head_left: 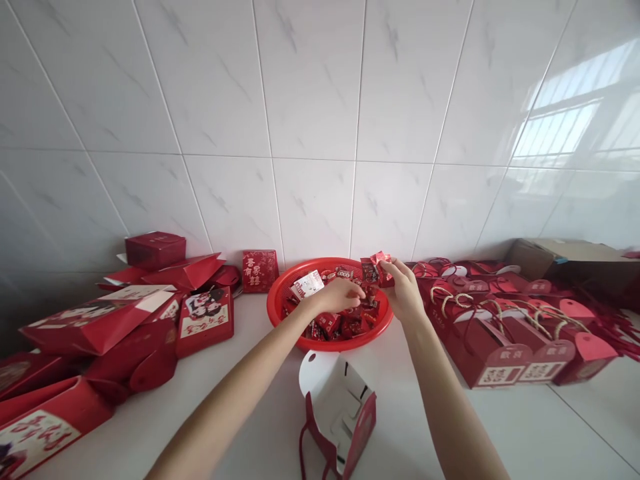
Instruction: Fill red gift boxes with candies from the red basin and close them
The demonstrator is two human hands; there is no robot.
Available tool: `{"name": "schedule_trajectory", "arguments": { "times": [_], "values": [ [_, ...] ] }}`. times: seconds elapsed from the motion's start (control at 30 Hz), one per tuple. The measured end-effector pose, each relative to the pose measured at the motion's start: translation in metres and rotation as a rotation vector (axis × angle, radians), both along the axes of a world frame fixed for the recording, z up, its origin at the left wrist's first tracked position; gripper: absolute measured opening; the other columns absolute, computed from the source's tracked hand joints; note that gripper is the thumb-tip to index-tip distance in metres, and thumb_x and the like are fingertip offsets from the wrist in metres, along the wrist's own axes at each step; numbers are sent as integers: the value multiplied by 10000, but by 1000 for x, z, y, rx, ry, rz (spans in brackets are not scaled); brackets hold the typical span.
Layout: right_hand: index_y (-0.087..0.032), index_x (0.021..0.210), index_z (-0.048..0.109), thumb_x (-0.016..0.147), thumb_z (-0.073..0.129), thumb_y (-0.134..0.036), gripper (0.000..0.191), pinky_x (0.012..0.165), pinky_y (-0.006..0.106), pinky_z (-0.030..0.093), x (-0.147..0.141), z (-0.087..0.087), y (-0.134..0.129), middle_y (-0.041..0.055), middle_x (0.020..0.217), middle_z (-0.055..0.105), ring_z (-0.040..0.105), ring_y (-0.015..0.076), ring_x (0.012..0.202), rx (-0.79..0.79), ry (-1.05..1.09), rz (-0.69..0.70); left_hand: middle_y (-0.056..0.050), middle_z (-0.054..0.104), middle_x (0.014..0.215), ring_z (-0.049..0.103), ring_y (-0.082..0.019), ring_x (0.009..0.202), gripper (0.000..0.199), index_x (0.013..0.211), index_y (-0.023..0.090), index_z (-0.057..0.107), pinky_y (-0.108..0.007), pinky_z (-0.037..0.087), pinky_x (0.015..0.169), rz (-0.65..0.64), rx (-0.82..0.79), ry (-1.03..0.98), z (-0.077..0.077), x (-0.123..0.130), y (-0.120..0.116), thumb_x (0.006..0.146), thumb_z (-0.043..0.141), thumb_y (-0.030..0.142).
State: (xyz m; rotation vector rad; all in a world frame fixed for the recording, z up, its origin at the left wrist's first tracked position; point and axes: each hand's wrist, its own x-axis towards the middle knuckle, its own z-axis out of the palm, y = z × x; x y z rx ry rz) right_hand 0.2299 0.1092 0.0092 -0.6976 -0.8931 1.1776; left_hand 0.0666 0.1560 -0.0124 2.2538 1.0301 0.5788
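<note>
A red plastic basket (274, 308) of wrapped candies stands against the tiled wall. Over its middle is my left hand (341, 295), fingers curled together; whatever they may hold is too small to make out. My right hand (400, 283), at the basket's right rim, grips several red candy packets (377, 268). A white-and-red packet (307, 285) lies in the basket's left part. Below the basket, between my forearms, an open red gift box (337, 407) shows its white inside, with a dark red cord at its left.
Red boxes and bags (100, 320) are heaped at the left. A small red box (260, 271) stands by the wall. Rows of red gift boxes (500, 350) with rope handles fill the right, before a brown cardboard box (570, 250).
</note>
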Motion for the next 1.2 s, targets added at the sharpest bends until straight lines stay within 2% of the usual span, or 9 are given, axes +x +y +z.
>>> {"name": "schedule_trajectory", "arguments": {
  "times": [0.17, 0.3, 0.43, 0.53, 0.63, 0.73, 0.97, 1.07, 1.2],
  "values": [
    [-200, 707, 639, 598, 847, -368, 289, 576, 244, 460, 1, 11, -12, -33, 665, 618, 548, 121, 615, 57, 24, 43, -49, 740, 721, 685, -266, 788, 196, 606, 185, 696, -350, 513, 786, -75, -92, 430, -9, 60, 12, 547, 673, -1],
    [-194, 698, 634, 598, 857, -360, 296, 593, 233, 460, 6, 18, -20, -37, 670, 621, 547, 111, 615, 85, 63, 63, -48, 632, 545, 635, -251, 622, 191, 508, 163, 587, -352, 489, 652, -22, -121, 522, -24, 71, 13, 536, 660, -11],
    [-198, 703, 622, 644, 837, -361, 276, 587, 223, 443, 11, 22, -24, -45, 676, 606, 532, 104, 614, 113, 58, 70, -20, 655, 642, 623, -187, 667, 85, 655, 169, 650, -287, 476, 667, -43, -88, 412, -12, 45, 10, 738, 639, 156],
    [-202, 715, 623, 649, 827, -372, 274, 593, 233, 448, 12, 26, -29, -40, 685, 618, 550, 116, 623, 117, 33, 94, -44, 667, 723, 613, -155, 699, 322, 699, 157, 641, -270, 489, 706, -49, -93, 91, 5, 17, -7, 926, 490, 329],
    [-203, 726, 626, 653, 818, -374, 267, 606, 242, 457, 10, 31, -36, -32, 686, 632, 569, 128, 632, 136, 6, 135, -26, 610, 677, 568, -139, 622, 475, 702, 161, 624, -279, 489, 637, -42, -201, -281, 17, -7, -35, 945, 488, 545],
    [-204, 745, 630, 692, 796, -377, 246, 614, 244, 456, 9, 34, -44, -25, 691, 639, 573, 130, 639, 153, -80, 156, -10, 619, 706, 581, -148, 673, 486, 825, 164, 692, -284, 497, 667, 35, -146, -392, 22, -25, -63, 903, 546, 621],
    [-210, 848, 621, 817, 713, -420, 231, 648, 259, 442, 6, 40, -67, -11, 790, 643, 571, 142, 707, 240, -403, 224, -73, 732, 1062, 652, -236, 1007, 433, 1029, 185, 741, -346, 518, 900, 51, -73, -218, 24, -53, -110, 924, 559, 563],
    [-202, 831, 575, 858, 672, -420, 240, 619, 259, 398, 3, 45, -78, -18, 747, 582, 512, 129, 673, 273, -550, 260, -65, 721, 1033, 643, -234, 984, 401, 1010, 204, 748, -340, 518, 883, 84, -44, -106, 26, -63, -125, 942, 541, 541],
    [-205, 759, 482, 895, 626, -412, 287, 563, 255, 309, -2, 46, -86, -43, 687, 438, 376, 103, 611, 321, -719, 274, -56, 647, 986, 615, -221, 894, 394, 973, 233, 760, -327, 496, 815, 108, -66, 259, 31, -73, -144, 909, 563, 569]
  ]
}}
